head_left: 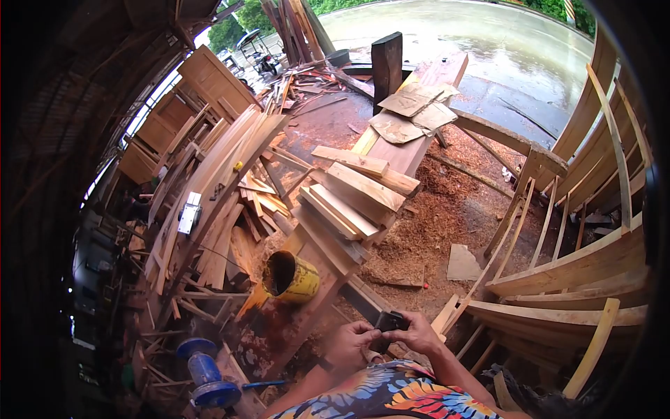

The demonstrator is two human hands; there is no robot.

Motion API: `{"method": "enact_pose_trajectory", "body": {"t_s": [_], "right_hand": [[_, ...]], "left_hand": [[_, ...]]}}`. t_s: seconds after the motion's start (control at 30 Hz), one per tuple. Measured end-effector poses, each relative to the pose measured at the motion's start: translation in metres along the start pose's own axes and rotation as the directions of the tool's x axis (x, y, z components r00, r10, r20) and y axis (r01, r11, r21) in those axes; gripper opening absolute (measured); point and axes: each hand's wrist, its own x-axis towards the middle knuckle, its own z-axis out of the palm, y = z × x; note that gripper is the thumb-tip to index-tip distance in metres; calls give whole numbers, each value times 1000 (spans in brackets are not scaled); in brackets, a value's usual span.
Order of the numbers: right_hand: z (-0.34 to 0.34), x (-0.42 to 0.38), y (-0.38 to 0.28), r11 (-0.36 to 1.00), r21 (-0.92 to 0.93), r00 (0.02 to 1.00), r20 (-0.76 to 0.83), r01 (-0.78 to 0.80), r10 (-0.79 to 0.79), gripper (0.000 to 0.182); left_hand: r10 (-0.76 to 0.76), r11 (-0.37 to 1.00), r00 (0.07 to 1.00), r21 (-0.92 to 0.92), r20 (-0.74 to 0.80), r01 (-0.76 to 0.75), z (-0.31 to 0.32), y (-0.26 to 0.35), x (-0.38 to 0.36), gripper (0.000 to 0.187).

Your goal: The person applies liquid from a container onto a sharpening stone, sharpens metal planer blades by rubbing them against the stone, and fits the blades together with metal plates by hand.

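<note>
My left hand [354,340] and my right hand [420,334] are close together in front of my chest, at the near end of the wooden bench. Between them is a small black object [392,321], whose kind I cannot make out. The fingers of my right hand are closed around its right side. My left thumb and fingers are pinched at its left edge, partly covering a dark lower part. Beyond the hands, a stack of cut timber pieces [349,209] lies across the bench. A yellow bucket [300,278], stained inside, stands tilted left of the hands.
Long planks [216,174] lean in piles at the left, with a silver tool [189,214] on top. A blue spool-shaped thing [204,372] sits at lower left. Curved wooden frames [572,279] stand at right. Wood shavings [447,216] cover the ground; cardboard pieces [412,115] lie farther off.
</note>
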Motion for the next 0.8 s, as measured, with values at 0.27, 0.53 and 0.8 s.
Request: {"method": "enact_pose_trajectory", "body": {"t_s": [0.27,0.53,0.8], "right_hand": [[-10,4,-11,992,-109,994,72,-70,78,38],[-13,13,-19,984,-142,991,73,-104,115,38],[-18,15,-31,974,-210,987,113,-84,110,36]], "left_hand": [[-25,971,999,235,-35,32,-3,3,-3,12],[-49,961,997,270,-56,62,-8,-4,3,17],[-88,989,991,110,-103,99,3,1,5,14]]}}
